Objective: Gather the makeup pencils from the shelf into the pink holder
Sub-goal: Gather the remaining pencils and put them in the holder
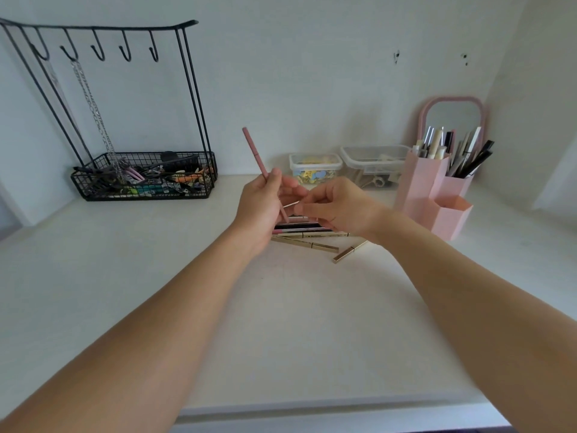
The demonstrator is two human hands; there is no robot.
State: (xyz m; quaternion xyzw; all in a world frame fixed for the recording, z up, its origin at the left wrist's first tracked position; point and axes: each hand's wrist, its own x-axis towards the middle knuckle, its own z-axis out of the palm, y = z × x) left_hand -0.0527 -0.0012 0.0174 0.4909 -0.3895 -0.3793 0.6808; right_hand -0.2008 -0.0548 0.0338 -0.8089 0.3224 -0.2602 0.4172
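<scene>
My left hand [262,203] grips a pink makeup pencil [254,153] that points up and to the left above the shelf. My right hand [337,207] is just right of it, fingers curled, pinching a thin pale pencil [291,204] near the left hand. Below both hands lies a small pile of black, pink and gold pencils [312,237] on the white shelf [281,307], partly hidden by the hands. The pink holder [421,189] stands at the right with several pencils upright in its taller compartments; its low front compartment [452,218] looks empty.
A black wire basket with a hook rack [143,176] stands at the back left, full of hair clips. Two clear lidded boxes [315,167] [373,165] sit against the back wall. A pink-framed mirror [451,115] leans behind the holder. The shelf's front edge [312,404] is near me.
</scene>
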